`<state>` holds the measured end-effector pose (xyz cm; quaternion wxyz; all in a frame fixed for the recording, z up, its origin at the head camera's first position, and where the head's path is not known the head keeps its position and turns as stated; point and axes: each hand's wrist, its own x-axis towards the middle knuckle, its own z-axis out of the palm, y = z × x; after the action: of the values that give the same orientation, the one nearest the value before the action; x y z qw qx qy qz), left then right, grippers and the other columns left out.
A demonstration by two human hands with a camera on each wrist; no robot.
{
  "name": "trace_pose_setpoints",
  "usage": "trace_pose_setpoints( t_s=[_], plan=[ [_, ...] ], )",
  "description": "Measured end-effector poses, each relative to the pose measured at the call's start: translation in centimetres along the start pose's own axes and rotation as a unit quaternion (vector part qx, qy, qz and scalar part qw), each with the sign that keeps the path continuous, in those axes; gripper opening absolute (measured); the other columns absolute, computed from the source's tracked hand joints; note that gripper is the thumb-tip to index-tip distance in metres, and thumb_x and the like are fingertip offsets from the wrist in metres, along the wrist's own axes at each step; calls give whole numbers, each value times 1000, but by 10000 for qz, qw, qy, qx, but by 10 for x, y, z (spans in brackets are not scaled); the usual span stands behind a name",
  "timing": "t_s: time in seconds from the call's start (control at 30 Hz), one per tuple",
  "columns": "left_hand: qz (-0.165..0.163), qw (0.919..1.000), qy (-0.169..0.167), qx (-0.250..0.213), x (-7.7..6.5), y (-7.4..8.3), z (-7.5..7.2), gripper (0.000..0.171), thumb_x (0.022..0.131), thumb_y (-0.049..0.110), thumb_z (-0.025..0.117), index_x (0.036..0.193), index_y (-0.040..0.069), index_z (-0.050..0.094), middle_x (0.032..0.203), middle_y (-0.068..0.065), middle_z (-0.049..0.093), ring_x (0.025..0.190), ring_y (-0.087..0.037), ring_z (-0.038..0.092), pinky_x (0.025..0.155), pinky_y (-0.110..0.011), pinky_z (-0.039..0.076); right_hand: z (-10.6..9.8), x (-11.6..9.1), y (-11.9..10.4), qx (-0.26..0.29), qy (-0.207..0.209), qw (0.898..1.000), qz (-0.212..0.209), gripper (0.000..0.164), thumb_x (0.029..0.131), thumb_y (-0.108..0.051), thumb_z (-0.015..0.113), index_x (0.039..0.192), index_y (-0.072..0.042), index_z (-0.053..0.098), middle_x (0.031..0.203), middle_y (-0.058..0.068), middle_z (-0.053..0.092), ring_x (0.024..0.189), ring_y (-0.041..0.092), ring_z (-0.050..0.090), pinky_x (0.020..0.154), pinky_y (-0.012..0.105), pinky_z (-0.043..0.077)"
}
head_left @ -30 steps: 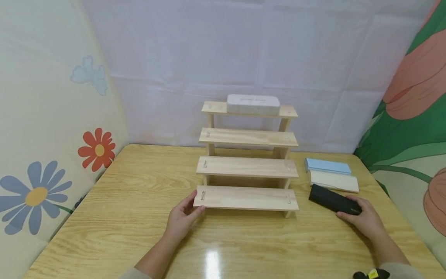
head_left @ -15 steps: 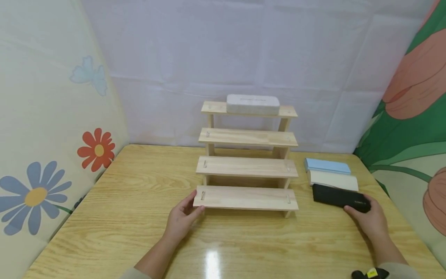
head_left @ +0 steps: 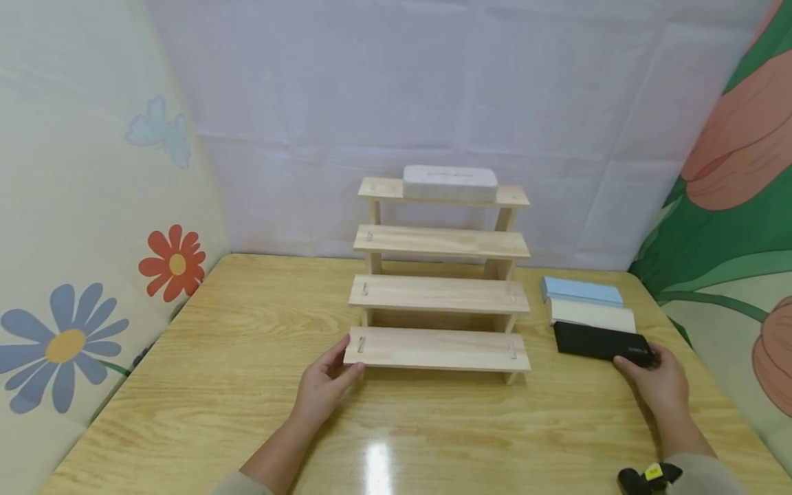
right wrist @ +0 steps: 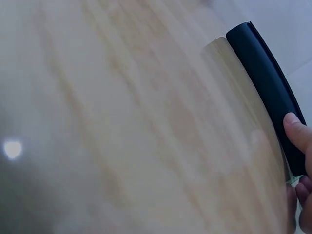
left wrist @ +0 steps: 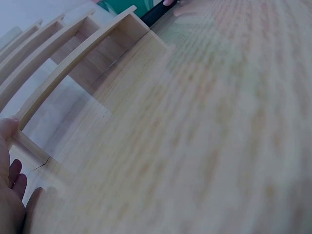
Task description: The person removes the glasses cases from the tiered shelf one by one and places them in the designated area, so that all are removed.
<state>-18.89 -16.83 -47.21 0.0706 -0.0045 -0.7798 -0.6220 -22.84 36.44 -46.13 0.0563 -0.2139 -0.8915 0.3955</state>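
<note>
- A wooden step rack [head_left: 441, 240] with four boards stands on the bench [head_left: 204, 385], in the middle of the frame.
- The left hand [head_left: 320, 390], at lower centre-left, holds the left end of the lowest board [head_left: 436, 348]. The thumb is at the front corner, and in the left wrist view other fingers curl loosely below the board.
- The right hand [head_left: 662, 385], at the right of the frame, pinches the right end of a black case [head_left: 597, 342]; its thumb lies along the near long side.
- That black case is low over the bench or on it, right of the rack. I can't tell whether it bears fully on the wood, and its lettering is too small to read.
- Just behind it lies a cream case [head_left: 590, 315], then a light blue case [head_left: 581, 291] behind that. Whether black and cream touch, I can't tell.
- A pale grey case [head_left: 449, 183] sits lengthwise on the top board [head_left: 380, 187], upper centre.
- As I judge it, this is early on: one case of four is up on the rack, while the other three, counting the gripped one, are down at bench level.
</note>
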Motion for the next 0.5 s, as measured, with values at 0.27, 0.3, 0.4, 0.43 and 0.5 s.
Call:
trace_pose_setpoints(
  t_s=[0.27, 0.3, 0.4, 0.43, 0.5],
  plan=[
    [32, 10000, 12, 22, -1, 3, 0, 61, 89, 12, 72, 142, -3, 46, 150, -17, 43, 138, -33, 44, 105, -25, 45, 0, 12, -2, -181, 67, 9997, -180, 81, 95, -32, 63, 151, 9, 21, 147, 39, 32, 134, 51, 34, 112, 61, 31],
    [31, 10000, 17, -2, -1, 3, 0, 61, 89, 11, 72, 142, -3, 46, 150, -17, 43, 138, -32, 44, 104, -24, 45, -1, 13, -3, -165, 60, 9996, -209, 81, 95, -32, 63, 151, 9, 21, 147, 39, 32, 134, 51, 34, 112, 61, 31],
    [16, 10000, 26, -35, 0, 3, 1, 60, 89, 10, 71, 142, -3, 46, 150, -17, 44, 137, -31, 45, 103, -21, 46, -2, 16, -4, -190, 17, 9995, -269, 80, 96, -31, 62, 151, 9, 20, 147, 39, 32, 132, 51, 35, 112, 61, 31],
    [13, 10000, 29, -45, -1, 3, 1, 60, 89, 10, 71, 142, -3, 45, 149, -18, 44, 136, -32, 46, 102, -20, 46, -2, 17, -5, -211, 9, 9994, -289, 80, 96, -31, 62, 151, 9, 20, 146, 39, 33, 131, 51, 37, 111, 61, 32],
    [0, 10000, 40, -44, -1, 3, 1, 60, 89, 9, 71, 142, -3, 45, 149, -19, 45, 134, -32, 48, 100, -19, 48, -3, 19, -5, -242, -3, 9993, -293, 80, 96, -30, 62, 151, 9, 19, 145, 39, 34, 128, 51, 38, 109, 61, 33]
  ],
)
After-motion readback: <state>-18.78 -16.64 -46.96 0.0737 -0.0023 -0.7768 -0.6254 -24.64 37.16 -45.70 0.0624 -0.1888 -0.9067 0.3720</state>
